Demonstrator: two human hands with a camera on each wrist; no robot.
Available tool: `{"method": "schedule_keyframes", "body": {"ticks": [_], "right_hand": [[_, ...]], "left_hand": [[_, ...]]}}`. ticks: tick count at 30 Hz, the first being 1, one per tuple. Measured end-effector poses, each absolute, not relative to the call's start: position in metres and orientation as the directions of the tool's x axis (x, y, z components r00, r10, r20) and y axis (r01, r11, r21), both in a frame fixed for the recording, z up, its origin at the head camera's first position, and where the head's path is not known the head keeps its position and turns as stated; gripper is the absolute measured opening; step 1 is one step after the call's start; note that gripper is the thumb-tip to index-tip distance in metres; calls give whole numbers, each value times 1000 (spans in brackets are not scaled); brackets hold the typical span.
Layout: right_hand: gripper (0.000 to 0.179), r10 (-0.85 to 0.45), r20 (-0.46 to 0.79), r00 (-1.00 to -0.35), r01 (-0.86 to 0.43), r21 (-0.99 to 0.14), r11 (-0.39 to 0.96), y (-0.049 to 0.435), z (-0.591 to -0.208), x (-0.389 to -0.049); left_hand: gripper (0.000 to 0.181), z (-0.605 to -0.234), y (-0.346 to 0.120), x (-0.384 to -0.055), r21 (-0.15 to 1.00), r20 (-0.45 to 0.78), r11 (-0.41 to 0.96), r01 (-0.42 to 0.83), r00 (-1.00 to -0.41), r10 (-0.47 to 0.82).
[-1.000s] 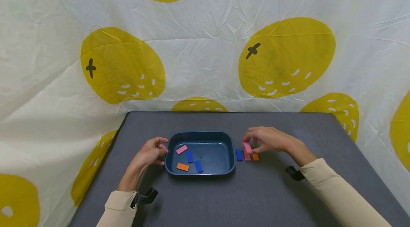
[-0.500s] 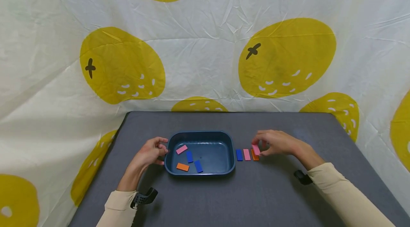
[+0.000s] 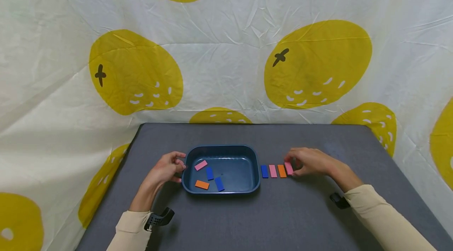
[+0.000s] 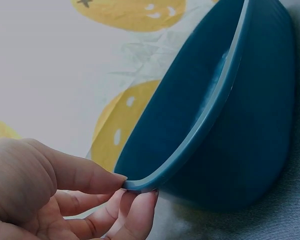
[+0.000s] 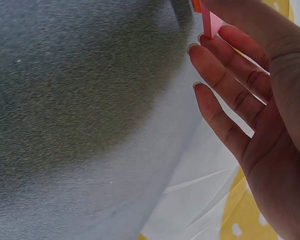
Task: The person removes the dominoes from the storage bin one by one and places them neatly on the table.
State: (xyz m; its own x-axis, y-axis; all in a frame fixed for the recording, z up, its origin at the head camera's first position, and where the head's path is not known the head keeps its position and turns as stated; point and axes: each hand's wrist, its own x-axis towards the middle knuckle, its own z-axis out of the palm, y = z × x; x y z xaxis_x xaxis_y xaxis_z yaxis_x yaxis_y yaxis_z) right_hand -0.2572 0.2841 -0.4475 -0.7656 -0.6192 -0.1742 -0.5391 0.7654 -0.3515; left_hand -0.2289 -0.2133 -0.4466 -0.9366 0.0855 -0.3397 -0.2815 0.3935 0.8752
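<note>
At the right end of a row of small blocks, my right hand [image 3: 311, 161] pinches a pink block [image 3: 288, 168] between thumb and fingers. In the right wrist view the same pink block [image 5: 210, 22] shows at the top, with the other fingers spread loosely. Left of it in the row lie an orange block [image 3: 281, 170], a pink one and a blue block [image 3: 264, 171]. My left hand [image 3: 169, 167] pinches the rim of a dark blue tray [image 3: 221, 192] at its left end; the left wrist view shows thumb and fingers on the tray's rim [image 4: 205, 120].
Inside the tray lie several loose blocks, among them a pink block [image 3: 201, 165], an orange block [image 3: 202, 184] and a blue block [image 3: 219, 184]. The grey table [image 3: 283, 219] ends at a white curtain [image 3: 219, 74] with yellow fruit shapes.
My right hand has moved right and lower with the pink block, from above the row's pink block, past the orange one, to the row's right end. The left hand and tray stay put.
</note>
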Motion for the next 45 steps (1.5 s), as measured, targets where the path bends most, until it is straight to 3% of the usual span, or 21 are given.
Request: {"method": "schedule_keyframes", "body": {"ticks": [27, 45], "right_hand": [[30, -645, -132, -752, -586, -313, 747, 287, -464, -253], [35, -629, -147, -763, -572, -301, 763, 289, -456, -258]], "left_hand": [[38, -453, -215, -230, 879, -338, 386, -280, -937, 90], [39, -452, -216, -231, 878, -338, 389, -277, -936, 97]]}}
